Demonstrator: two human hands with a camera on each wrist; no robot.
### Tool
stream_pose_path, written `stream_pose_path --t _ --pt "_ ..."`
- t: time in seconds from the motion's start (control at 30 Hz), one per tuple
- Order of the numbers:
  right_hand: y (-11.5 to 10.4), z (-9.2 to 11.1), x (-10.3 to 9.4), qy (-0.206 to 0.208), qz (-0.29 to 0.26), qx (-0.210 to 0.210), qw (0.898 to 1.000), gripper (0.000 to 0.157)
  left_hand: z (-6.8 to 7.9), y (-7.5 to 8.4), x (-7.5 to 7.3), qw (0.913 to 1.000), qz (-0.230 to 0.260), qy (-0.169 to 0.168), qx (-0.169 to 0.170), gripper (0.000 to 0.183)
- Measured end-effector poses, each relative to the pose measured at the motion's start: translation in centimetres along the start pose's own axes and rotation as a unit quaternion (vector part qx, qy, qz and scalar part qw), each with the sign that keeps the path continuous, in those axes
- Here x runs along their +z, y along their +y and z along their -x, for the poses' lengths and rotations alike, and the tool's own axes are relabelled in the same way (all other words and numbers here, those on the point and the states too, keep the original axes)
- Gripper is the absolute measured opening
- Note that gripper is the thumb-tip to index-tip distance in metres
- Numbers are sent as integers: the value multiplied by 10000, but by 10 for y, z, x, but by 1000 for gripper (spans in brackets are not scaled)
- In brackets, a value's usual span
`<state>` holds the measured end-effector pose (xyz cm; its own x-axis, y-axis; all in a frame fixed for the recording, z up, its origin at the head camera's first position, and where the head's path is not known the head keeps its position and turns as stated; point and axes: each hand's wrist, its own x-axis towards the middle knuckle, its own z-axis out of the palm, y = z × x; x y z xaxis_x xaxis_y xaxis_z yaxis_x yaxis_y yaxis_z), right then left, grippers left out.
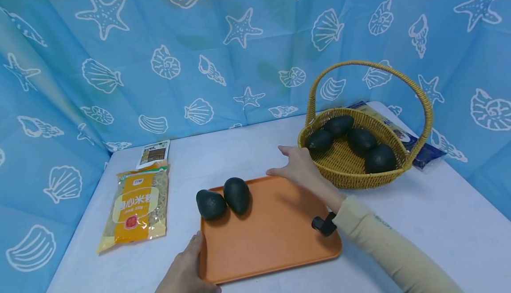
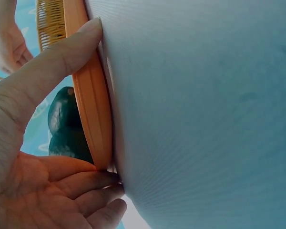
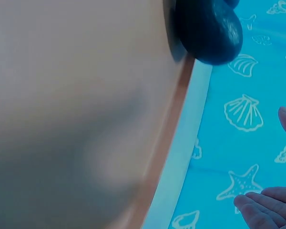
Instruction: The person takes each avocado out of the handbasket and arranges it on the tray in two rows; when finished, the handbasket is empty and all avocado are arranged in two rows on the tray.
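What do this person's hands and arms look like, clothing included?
The left hand and right hand show no gloves or rings. On the right is a long, pale yellow sleeve with small dark markings; a black device shows at that wrist. No left sleeve is in view.

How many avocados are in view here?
6: two avocados on the tray near its far left corner, four in the basket, whose rim could hide more.
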<state>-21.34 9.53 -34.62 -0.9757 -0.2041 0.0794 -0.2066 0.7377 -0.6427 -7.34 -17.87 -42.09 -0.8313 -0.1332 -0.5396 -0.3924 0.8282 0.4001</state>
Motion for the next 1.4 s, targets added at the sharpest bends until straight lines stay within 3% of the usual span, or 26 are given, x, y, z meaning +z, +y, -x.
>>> stream_pose_path --t 0.5,0.6,0.7,0.93,1.4 --pt "21 -2 -23 581 58 -75 9983 74 -7 -6 2 10000 -11 -51 -17 139" --pt "25 -4 -27 600 55 -92 9981 57 -5 -6 1 10000 -4 -92 23 139" --pt "30 -6 -33 603 11 -20 9982 54 -4 -5 0 10000 22 -90 33 139" --pt "45 -9 -45 390 -120 536 9977 77 -1 -3 -1 9999 53 -83 97 137" --pt "63 -14 -56 420 -13 957 9945 83 -2 -3 -1 9999 24 -77 94 138"
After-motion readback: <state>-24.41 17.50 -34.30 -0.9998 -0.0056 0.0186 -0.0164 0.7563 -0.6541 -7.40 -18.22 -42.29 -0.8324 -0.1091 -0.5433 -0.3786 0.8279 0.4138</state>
